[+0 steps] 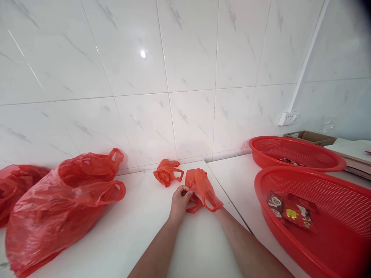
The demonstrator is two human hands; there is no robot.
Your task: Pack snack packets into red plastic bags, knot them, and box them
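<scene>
A small red plastic carrier bag is at the middle of the white table, with its handle loops toward me. My left hand pinches the bag's edge between thumb and fingers on the left side. My right forearm reaches up to the bag's opening. My right hand is inside the bag or behind its plastic, so its fingers are hidden. Just left of this bag lies another crumpled red plastic bag, touched by neither hand.
A large, filled red plastic bag stands on the left, with another red bag behind it. Two red plastic baskets are on the right; the nearer one holds red snack packets. A cardboard box sits behind them, against the tiled wall.
</scene>
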